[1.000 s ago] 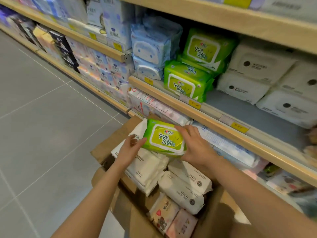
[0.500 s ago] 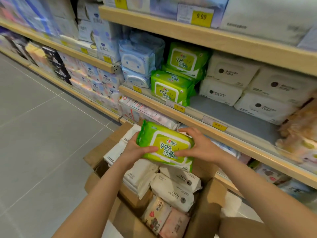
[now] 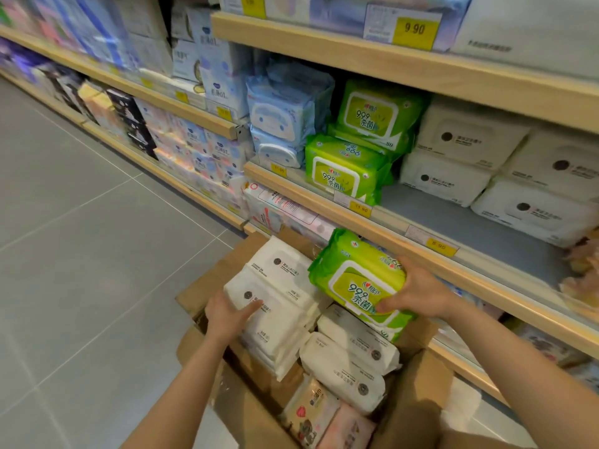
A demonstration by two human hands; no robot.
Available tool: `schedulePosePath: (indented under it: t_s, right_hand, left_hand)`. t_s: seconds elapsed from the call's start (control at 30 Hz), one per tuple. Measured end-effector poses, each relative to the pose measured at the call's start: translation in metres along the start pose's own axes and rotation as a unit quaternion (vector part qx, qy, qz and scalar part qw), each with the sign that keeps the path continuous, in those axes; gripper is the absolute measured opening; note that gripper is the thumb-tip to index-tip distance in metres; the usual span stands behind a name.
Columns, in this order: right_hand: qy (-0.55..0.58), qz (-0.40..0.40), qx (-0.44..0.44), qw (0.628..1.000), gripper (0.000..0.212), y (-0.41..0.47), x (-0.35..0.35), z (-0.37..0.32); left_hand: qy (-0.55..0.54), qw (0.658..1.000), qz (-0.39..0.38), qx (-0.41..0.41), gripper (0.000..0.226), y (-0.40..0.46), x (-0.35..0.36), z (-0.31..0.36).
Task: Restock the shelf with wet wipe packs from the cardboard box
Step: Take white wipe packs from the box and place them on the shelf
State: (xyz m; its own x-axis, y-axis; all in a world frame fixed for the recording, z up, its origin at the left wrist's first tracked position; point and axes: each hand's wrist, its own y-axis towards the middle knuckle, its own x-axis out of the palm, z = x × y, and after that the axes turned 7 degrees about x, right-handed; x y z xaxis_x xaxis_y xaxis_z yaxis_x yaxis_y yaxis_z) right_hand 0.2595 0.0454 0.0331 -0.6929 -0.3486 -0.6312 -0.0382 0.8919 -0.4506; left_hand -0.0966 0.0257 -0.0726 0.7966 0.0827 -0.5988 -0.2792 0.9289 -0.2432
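Hidden or unclear: the upper-left shelf stock is blurred; small print on the price tags [image 3: 359, 209] is illegible; the cardboard box [image 3: 418, 380] is cut off at the bottom edge; the right thumb covers part of the held pack's label.
Task item: green wet wipe pack [image 3: 359, 283], above the cardboard box, below the front lip of the shelf [image 3: 421, 251].
Orientation: label face up toward the camera; long axis runs from upper left to lower right, the upper-left end tilted toward the shelf.
Right hand [image 3: 421, 291]: grasping the green wet wipe pack at its right end, thumb on the label, fingers curled behind.
Left hand [image 3: 227, 314]: released, fingers extended, resting on a white pack [image 3: 278, 306] in the box.
Shelf stock: green packs [image 3: 343, 170] stacked beside white shelf packs [image 3: 453, 176].
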Motion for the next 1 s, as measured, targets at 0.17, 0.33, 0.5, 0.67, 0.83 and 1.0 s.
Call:
schedulePosePath:
  t_s: [0.17,0.33,0.5,0.67,0.83,1.0]
  right_hand:
    - [-0.005,0.018,0.028,0.999,0.09,0.01,0.013,0.018]
    - [-0.038,0.022,0.033,0.998,0.096,0.015,0.025,0.025]
    - [-0.044,0.015,0.034,0.998,0.105,0.017,0.024,0.02]
    - [-0.045,0.023,0.03,0.998,0.112,0.014,0.024,0.017]
    - [-0.037,0.044,0.033,0.998,0.101,0.01,0.02,0.017]
    - [-0.029,0.07,0.032,0.997,0.087,0.003,0.013,0.01]
  left_hand:
    - [0.035,0.997,0.069,-0.011,0.109,-0.013,0.02,0.01]
    - [0.169,0.985,-0.023,-0.016,0.118,0.018,-0.001,0.0]
    - [0.263,0.963,-0.06,-0.027,0.124,0.012,0.006,0.006]
    - [0.234,0.964,-0.105,-0.075,0.12,0.005,0.01,-0.005]
    - [0.05,0.981,-0.135,-0.131,0.108,0.014,0.001,-0.005]
    - [-0.052,0.961,-0.203,-0.18,0.066,0.009,-0.006,0.0]
